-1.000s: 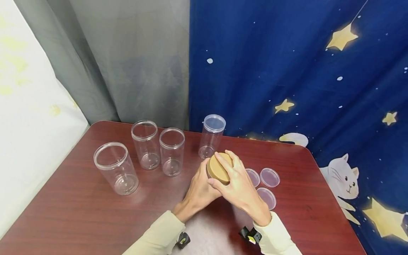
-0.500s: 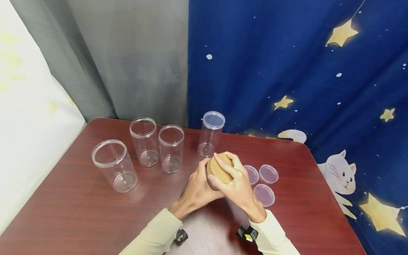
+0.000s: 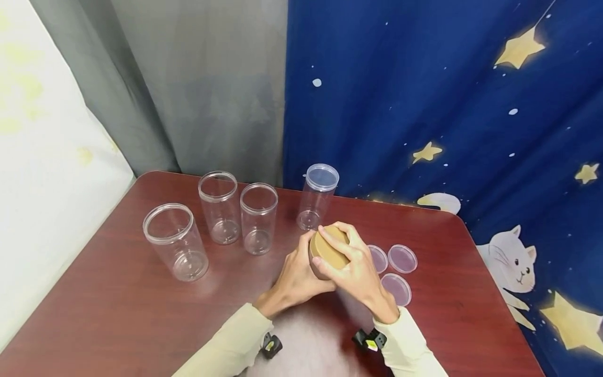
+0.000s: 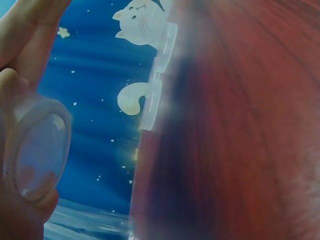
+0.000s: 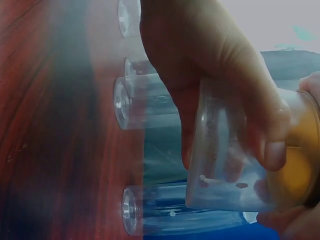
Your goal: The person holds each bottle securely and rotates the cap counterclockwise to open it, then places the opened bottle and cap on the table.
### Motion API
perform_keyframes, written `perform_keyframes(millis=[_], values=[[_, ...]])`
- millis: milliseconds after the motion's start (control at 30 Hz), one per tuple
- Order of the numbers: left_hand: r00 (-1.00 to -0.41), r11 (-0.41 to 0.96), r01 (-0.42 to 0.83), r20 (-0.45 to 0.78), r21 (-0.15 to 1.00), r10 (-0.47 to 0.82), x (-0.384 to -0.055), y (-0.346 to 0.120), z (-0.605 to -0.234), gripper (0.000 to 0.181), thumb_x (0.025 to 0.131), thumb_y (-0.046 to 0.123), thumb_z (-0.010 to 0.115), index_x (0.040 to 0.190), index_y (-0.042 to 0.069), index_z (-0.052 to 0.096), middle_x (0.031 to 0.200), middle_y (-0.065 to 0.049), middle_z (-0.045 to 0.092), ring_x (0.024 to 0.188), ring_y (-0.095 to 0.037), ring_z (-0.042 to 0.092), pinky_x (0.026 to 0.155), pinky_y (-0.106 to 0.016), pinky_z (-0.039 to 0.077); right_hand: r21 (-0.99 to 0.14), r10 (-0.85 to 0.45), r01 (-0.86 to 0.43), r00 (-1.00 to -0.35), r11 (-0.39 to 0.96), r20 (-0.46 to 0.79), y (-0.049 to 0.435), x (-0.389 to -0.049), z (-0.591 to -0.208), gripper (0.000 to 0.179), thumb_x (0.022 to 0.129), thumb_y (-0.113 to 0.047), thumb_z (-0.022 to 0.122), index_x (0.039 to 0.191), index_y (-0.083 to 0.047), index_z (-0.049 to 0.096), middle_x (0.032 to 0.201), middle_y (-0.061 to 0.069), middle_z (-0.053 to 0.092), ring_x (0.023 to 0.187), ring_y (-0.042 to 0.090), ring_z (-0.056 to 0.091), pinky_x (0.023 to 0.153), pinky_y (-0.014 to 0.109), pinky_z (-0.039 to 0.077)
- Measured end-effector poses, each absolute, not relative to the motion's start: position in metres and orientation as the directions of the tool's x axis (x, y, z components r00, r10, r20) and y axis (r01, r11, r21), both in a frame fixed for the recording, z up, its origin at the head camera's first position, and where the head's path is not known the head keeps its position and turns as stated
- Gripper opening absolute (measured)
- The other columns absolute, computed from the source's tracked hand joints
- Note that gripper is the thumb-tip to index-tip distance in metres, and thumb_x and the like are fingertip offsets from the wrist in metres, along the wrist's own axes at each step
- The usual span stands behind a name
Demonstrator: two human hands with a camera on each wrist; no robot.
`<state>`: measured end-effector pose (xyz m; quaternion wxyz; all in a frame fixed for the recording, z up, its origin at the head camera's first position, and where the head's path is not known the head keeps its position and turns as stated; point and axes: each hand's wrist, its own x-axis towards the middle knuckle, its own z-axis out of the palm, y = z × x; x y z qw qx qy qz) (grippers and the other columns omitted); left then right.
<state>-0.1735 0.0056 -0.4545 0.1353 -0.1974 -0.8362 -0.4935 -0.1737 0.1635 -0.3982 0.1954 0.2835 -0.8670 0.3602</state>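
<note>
Both hands are on one clear plastic jar (image 5: 225, 150) with a tan lid (image 3: 332, 248), held over the middle of the table. My left hand (image 3: 299, 277) grips the jar's clear body, thumb and fingers wrapped round it. From above, my right hand (image 3: 359, 271) holds the tan lid, its fingers spread and curled over the edge. In the right wrist view, the lid sits at the jar's mouth and the base is clear of the table. The left wrist view shows the jar's round base (image 4: 42, 155) at the left edge.
Three lidless clear jars (image 3: 259, 220) stand upright on the left of the red-brown table (image 3: 118, 314). Behind the hands stands another clear jar (image 3: 317, 196) with a translucent top. Three flat clear discs (image 3: 402, 258) lie right of the right hand. Curtains hang behind the table.
Both hands keep hold of the jar and its tan lid in nearly the same place. The head view shifts slightly; the standing jars and flat discs stay put.
</note>
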Motion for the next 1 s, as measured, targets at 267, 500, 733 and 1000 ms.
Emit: perform_keyframes(millis=[267,500,733,1000], values=[[-0.889,0.335,0.436,0.342,0.835,0.303,-0.181,-0.005,-0.447,0.104,0.061,0.036,0.090,0.146,0.015,0.034,0.126,-0.003,0.061,0.104,-0.013,0.062,0.090,-0.033,0.053,-0.534,-0.468,-0.706,-0.708,0.465,0.529,0.169,-0.183,-0.391,0.054,0.079,-0.023,0.081,0.130,-0.017,0.067,0.130,0.005,0.056,0.115,0.020,0.057,0.091,0.031,0.048],[-0.853,0.221,0.416,0.294,0.882,0.431,-0.180,-0.017,-0.444,0.100,0.062,0.032,0.092,0.143,0.019,0.036,0.117,0.004,0.062,0.098,-0.007,0.061,0.086,-0.028,0.052,-0.540,-0.526,-0.753,-0.654,0.377,0.544,0.171,-0.180,-0.395,0.056,0.079,-0.026,0.080,0.133,-0.015,0.065,0.133,0.007,0.055,0.118,0.020,0.055,0.094,0.027,0.046],[-0.811,0.193,0.414,0.265,0.890,0.521,-0.182,-0.022,-0.439,0.099,0.062,0.031,0.092,0.143,0.018,0.037,0.115,0.005,0.063,0.098,-0.007,0.062,0.087,-0.028,0.052,-0.434,-0.581,-0.843,-0.536,0.319,0.613,0.177,-0.181,-0.396,0.054,0.089,-0.043,0.070,0.133,-0.011,0.064,0.135,0.013,0.054,0.122,0.027,0.052,0.101,0.032,0.044],[-0.826,0.176,0.417,0.292,0.892,0.482,-0.183,-0.019,-0.448,0.099,0.064,0.027,0.092,0.144,0.022,0.034,0.123,0.003,0.060,0.104,-0.010,0.060,0.092,-0.030,0.051,-0.348,-0.588,-0.806,-0.589,0.479,0.555,0.178,-0.176,-0.396,0.065,0.088,-0.056,0.068,0.139,-0.016,0.058,0.149,0.007,0.047,0.133,0.027,0.044,0.103,0.040,0.041]])
